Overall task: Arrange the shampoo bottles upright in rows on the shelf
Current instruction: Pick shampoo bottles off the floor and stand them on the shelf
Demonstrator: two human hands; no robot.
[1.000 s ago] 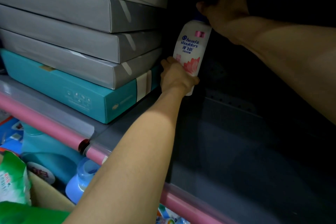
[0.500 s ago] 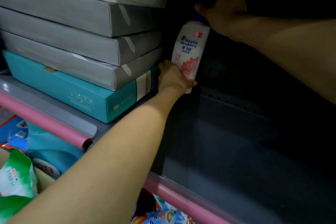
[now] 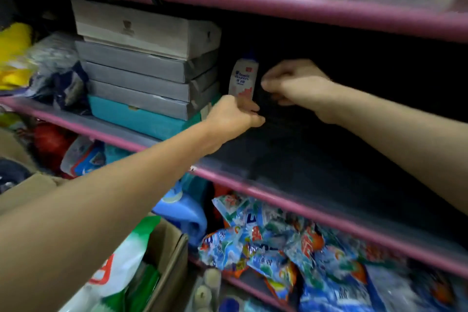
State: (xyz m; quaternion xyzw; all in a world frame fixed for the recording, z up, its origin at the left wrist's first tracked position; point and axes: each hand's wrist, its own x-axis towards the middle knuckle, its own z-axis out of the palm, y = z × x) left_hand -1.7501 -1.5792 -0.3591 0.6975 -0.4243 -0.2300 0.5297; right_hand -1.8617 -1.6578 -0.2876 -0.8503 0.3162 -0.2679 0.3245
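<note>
Right hand (image 3: 291, 81) now off cap, curled empty; left hand (image 3: 234, 115) grips bottle (image 3: 243, 77) base. One upright; rows unbuilt.

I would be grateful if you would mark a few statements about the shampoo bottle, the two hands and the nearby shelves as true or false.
1. The shampoo bottle stands upright on the shelf. True.
2. The bottle stands to the left of the stacked boxes. False: it stands just right of them.
3. The right hand grips the bottle's cap. False: that hand is beside the bottle, fingers curled, apart from the cap.
4. The left hand is at the bottle's base. True, though whether it grips the bottle cannot be told.
5. The shelf below holds colourful packets. True.
6. The bottom box of the stack is red. False: it is teal.
</note>
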